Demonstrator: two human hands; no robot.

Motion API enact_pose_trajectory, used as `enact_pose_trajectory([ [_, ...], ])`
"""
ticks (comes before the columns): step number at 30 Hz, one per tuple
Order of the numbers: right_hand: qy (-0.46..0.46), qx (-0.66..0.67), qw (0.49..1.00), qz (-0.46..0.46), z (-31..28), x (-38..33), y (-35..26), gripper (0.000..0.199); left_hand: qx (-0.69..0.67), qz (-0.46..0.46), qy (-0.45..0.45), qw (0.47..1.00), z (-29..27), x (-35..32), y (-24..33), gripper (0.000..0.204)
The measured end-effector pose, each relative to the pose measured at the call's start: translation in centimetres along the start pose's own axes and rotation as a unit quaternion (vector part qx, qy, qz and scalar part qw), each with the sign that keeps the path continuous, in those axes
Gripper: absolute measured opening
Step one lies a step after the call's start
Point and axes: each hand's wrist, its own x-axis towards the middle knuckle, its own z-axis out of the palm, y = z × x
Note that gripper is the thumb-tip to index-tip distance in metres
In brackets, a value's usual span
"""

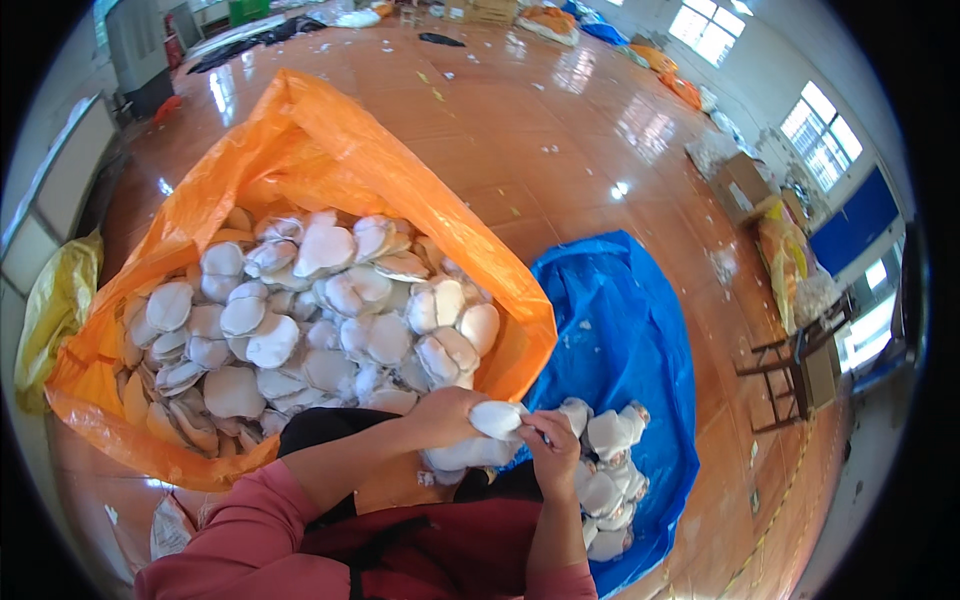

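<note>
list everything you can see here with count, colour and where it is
orange plastic bag: one, orange, open on the floor at the left and centre
white pads in the orange bag: too many to count, white, piled inside it
blue plastic bag: one, blue, on the floor at the right
white pads on the blue bag: a small pile, white, at its near end
yellow bag: one, yellow, far left
cardboard box: one, brown, far right by the wall
floor: glossy reddish brown
held white pad: one, white, between both hands
left hand: gripping the pad
right hand: pinching its edge
</note>
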Motion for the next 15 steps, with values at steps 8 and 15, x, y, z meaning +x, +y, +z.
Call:
enact_pose_trajectory([
  [8, -0.073, -0.019, 0.996, 0.048, 0.8, -0.1, 1.2, 0.029, 0.087, 0.040, 0.020, 0.995, 0.3, -0.9, 0.4, 0.029],
  [15, -0.057, -0.051, 0.996, -0.037, 1.3, 0.3, 0.8, 0.015, 0.106, -0.047, 0.043, 0.992, 1.3, -0.4, -0.7, 0.023],
])
